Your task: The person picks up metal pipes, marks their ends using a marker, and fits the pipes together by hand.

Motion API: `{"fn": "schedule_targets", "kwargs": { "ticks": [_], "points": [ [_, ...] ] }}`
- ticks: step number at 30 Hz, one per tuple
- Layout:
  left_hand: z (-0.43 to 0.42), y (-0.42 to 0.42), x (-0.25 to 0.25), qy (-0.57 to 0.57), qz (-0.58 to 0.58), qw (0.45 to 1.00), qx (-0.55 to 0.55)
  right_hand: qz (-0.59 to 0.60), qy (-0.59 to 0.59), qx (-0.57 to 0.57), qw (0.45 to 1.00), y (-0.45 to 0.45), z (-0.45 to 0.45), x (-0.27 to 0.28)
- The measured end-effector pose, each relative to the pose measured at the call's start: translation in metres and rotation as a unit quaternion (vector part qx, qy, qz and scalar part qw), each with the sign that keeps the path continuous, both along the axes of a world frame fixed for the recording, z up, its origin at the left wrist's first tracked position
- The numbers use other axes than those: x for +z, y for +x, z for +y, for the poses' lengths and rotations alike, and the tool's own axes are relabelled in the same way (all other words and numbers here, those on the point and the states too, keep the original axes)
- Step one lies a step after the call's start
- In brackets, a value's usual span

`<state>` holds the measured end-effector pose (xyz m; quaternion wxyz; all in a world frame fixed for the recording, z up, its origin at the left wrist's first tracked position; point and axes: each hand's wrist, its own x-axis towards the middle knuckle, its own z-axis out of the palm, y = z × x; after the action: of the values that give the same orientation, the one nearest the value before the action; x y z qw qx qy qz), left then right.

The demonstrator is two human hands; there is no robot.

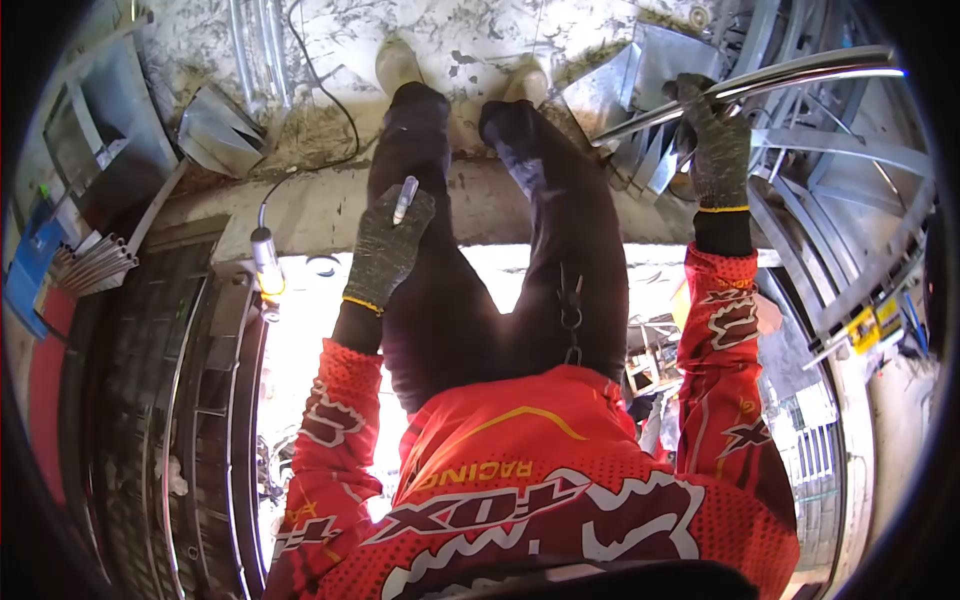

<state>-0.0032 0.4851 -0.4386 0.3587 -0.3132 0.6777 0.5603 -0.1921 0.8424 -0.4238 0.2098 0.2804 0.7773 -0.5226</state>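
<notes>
My left hand (388,248), in a dark grey knitted glove with a yellow cuff edge, is over my left thigh. Its fingers are closed on a small whitish pen-like marker (405,200) that sticks up past the knuckles. Off to the right, my right hand (716,145) wears a matching glove and is wrapped around a long shiny metal tube (810,68). The tube slants from beside my right knee up to the far right. Metal sheet pieces (640,75) lie behind the tube.
A corded power tool (265,262) is left of my left hand. Bent sheet metal (222,132) and a bundle of thin pipes (98,265) are farther left. Metal frames (850,220) crowd the right side, near a yellow item (864,329). Keys (571,312) hang at my thigh.
</notes>
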Motion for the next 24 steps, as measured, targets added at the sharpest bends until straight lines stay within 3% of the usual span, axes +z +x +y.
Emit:
{"fn": "schedule_targets", "kwargs": {
  "ticks": [1, 3, 4, 6, 7, 8, 9, 11, 12, 14, 17, 19, 20, 22, 24],
  "points": [
    [-0.002, 0.010, -0.017, -0.002, -0.004, 1.000, 0.001, 0.013, -0.017, -0.015, 1.000, 0.000, -0.006, -0.016],
    [-0.013, 0.028, -0.046, -0.078, 0.175, 0.976, -0.107, 0.014, -0.044, -0.022, 0.999, 0.002, -0.013, -0.046],
    [-0.018, 0.024, -0.043, -0.084, 0.180, 0.974, -0.106, 0.020, -0.050, -0.020, 0.998, 0.002, -0.020, -0.053],
    [-0.027, 0.015, -0.038, -0.255, 0.341, 0.852, -0.305, 0.042, -0.065, -0.022, 0.997, 0.007, -0.042, -0.077],
    [-0.028, 0.013, -0.037, -0.291, 0.373, 0.821, -0.320, 0.046, -0.062, -0.012, 0.997, 0.012, -0.047, -0.089],
    [-0.026, 0.010, -0.040, -0.307, 0.392, 0.807, -0.316, 0.031, -0.019, 0.027, 0.999, 0.015, -0.051, -0.102],
    [-0.023, 0.008, -0.043, -0.242, 0.335, 0.894, -0.174, 0.042, -0.038, 0.043, 0.997, 0.021, -0.055, -0.112],
    [-0.022, 0.013, -0.049, -0.168, 0.302, 0.938, -0.024, 0.105, -0.096, 0.054, 0.988, 0.041, -0.065, -0.152],
    [-0.023, 0.019, -0.054, -0.170, 0.304, 0.937, -0.009, 0.159, -0.135, 0.048, 0.977, 0.046, -0.070, -0.175],
    [-0.018, 0.027, -0.066, -0.169, 0.340, 0.925, 0.001, 0.170, -0.103, 0.105, 0.974, 0.061, -0.093, -0.164],
    [-0.009, 0.046, -0.080, -0.117, 0.358, 0.924, 0.061, 0.184, -0.145, 0.093, 0.968, 0.093, -0.115, -0.165],
    [-0.003, 0.052, -0.086, -0.148, 0.435, 0.888, 0.030, 0.189, -0.140, 0.114, 0.965, 0.119, -0.124, -0.150],
    [0.005, 0.054, -0.076, -0.175, 0.482, 0.859, 0.007, 0.205, -0.143, 0.113, 0.962, 0.136, -0.125, -0.144],
    [0.032, 0.058, -0.026, -0.165, 0.469, 0.867, 0.030, 0.196, -0.055, 0.139, 0.969, 0.170, -0.132, -0.146],
    [0.061, 0.059, 0.014, -0.171, 0.530, 0.830, 0.025, 0.258, -0.057, 0.132, 0.956, 0.201, -0.143, -0.157]
  ]
}}
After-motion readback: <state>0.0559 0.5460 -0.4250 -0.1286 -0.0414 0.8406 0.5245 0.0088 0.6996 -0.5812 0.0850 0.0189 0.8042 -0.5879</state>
